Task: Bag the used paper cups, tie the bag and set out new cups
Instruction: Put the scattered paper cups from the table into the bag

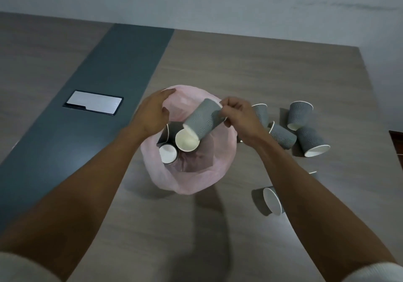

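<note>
Right hand [236, 114] pinches unlabelled grey cup [204, 119].

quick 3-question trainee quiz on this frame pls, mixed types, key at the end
1. True or false: the right hand holds a grey cup with its open mouth tipped down over the pink bag.
2. Multiple choice: the left hand is A) lifting a cup off the table, B) holding the bag's rim open, C) resting flat on the dark strip.
3. Fill in: the loose cups waiting on the table lie on the ____ side of the bag, as the person sees it.

Key: 1 true; 2 B; 3 right.
</note>
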